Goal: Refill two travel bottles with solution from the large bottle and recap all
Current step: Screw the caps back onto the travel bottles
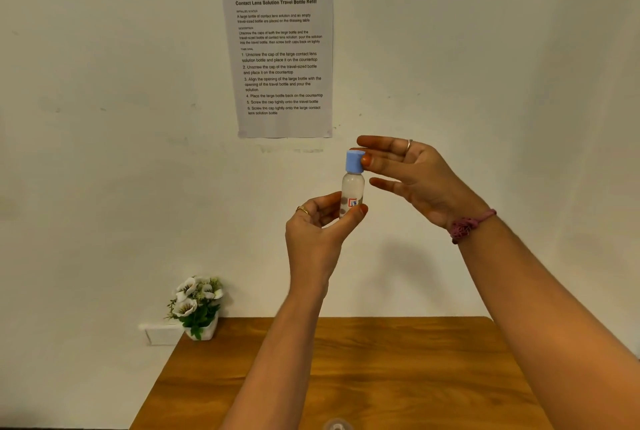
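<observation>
A small white travel bottle (352,189) with a red-edged label stands upright in the air, well above the table and in front of the wall. My left hand (320,221) grips its lower part between thumb and fingers. A light blue cap (355,161) sits on its neck. My right hand (412,173) pinches that cap from the right, thumb on the near side, the other fingers spread out. The large bottle and a second travel bottle are out of view.
A wooden table (398,370) lies below my arms. A white pot of white flowers (198,305) stands at its back left corner. A printed task sheet (280,55) hangs on the wall. A pale, blurred object (337,425) shows at the bottom edge.
</observation>
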Demonstrator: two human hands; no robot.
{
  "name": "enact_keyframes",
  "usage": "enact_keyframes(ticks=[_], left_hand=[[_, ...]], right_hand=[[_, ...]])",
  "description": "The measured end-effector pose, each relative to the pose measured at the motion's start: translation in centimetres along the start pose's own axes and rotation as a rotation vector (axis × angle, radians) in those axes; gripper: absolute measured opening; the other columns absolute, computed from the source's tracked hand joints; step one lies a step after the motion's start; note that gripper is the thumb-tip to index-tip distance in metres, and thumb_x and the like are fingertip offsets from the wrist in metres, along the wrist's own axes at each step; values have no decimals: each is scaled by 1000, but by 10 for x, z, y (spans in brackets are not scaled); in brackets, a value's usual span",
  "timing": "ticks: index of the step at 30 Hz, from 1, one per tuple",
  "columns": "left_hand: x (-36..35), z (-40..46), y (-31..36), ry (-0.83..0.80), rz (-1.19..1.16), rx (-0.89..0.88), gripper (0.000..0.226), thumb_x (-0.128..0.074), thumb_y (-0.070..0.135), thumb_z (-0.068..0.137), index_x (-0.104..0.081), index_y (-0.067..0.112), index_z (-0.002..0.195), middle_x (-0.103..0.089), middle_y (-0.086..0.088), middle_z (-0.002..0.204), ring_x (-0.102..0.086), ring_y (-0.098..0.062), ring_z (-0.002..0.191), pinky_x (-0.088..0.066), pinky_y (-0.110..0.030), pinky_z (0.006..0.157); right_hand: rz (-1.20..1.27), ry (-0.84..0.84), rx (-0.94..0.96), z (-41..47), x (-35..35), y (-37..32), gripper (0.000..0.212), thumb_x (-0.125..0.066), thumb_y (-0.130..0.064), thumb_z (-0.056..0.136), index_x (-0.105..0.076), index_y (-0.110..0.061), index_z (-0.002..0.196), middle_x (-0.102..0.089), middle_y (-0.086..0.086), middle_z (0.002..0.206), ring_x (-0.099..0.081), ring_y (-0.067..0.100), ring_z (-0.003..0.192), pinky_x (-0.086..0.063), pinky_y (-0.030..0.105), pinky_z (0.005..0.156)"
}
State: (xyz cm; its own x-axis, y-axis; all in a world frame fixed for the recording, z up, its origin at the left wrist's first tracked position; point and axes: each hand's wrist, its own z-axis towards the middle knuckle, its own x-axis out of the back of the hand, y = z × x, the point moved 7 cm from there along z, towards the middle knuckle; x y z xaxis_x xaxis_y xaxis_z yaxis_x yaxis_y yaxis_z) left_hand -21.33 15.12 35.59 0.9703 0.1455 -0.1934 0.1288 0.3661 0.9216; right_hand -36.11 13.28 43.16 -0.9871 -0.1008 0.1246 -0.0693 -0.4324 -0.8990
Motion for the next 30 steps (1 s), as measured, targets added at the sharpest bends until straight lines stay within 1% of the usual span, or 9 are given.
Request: enact_keyframes(ticks=[4, 8, 13, 16, 20, 22, 25, 27, 30], left_hand=[[2, -1, 1, 8, -4, 2, 33, -82, 21, 69, -64, 24, 97, -72, 1, 98, -69, -13, 91, -53, -19, 75], [3, 0, 0, 9, 6, 0, 31, -81, 22, 70, -63, 28, 95, -72, 2, 97, -69, -13, 91, -52, -19, 76], [4, 1, -3, 2, -1, 6, 32, -81, 22, 70, -65, 24, 98, -72, 2, 97, -69, -13, 91, -53, -18, 76], [4, 1, -5, 3, 1, 11, 34, -81, 22, 70, -66, 22, 100, -72, 1, 97, -69, -13, 91, -53, -18, 75], [6, 1, -8, 5, 11, 15, 36, -81, 22, 70, -66, 21, 102, -72, 0, 99, -69, -13, 92, -54, -22, 79], [6, 1, -9, 7, 8, 21, 36, -82, 22, 70, -66, 20, 102, -72, 0, 99, -69, -14, 91, -55, -22, 79], [6, 1, -10, 5, 4, 26, 37, -81, 22, 70, -66, 19, 103, -72, 0, 99, -69, -13, 91, -54, -21, 78], [6, 1, -10, 3, 2, 27, 37, -81, 23, 70, -66, 20, 103, -72, 1, 99, -69, -13, 91, -54, -19, 77], [6, 1, -11, -3, -3, 29, 35, -81, 23, 70, -65, 22, 100, -72, 2, 98, -69, -11, 90, -52, -16, 74]], right_hand=[[2, 66, 21, 1, -2, 0, 32, -68, -21, 80, -61, -22, 111, -66, -3, 97, -63, 16, 99, -51, 36, 92], [62, 3, -25, 0, -7, 7, 47, -62, -33, 77, -56, -22, 123, -66, -2, 114, -62, 13, 107, -50, 33, 89], [100, -3, -48, 0, -9, 15, 38, -64, -16, 84, -58, -21, 121, -70, -1, 108, -65, 13, 103, -51, 32, 89], [113, 47, -37, 2, -9, 16, 37, -66, -18, 81, -59, -22, 116, -67, -2, 94, -65, 13, 96, -50, 38, 93], [186, -10, -51, -2, -9, 20, 48, -64, -30, 76, -56, -23, 123, -68, -2, 112, -63, 13, 105, -51, 34, 90], [187, -23, -48, -3, -10, 21, 46, -64, -24, 78, -56, -23, 123, -68, 0, 113, -63, 14, 107, -52, 33, 90], [169, 38, -36, 0, -12, 22, 41, -67, -12, 80, -58, -20, 119, -68, -2, 96, -64, 18, 101, -50, 40, 94], [183, 62, -32, 0, -13, 22, 42, -67, -16, 79, -57, -19, 120, -65, -3, 88, -64, 17, 98, -49, 41, 94], [230, 11, -46, -2, -13, 25, 50, -65, -27, 74, -56, -21, 123, -69, -3, 107, -63, 15, 106, -50, 38, 92]])
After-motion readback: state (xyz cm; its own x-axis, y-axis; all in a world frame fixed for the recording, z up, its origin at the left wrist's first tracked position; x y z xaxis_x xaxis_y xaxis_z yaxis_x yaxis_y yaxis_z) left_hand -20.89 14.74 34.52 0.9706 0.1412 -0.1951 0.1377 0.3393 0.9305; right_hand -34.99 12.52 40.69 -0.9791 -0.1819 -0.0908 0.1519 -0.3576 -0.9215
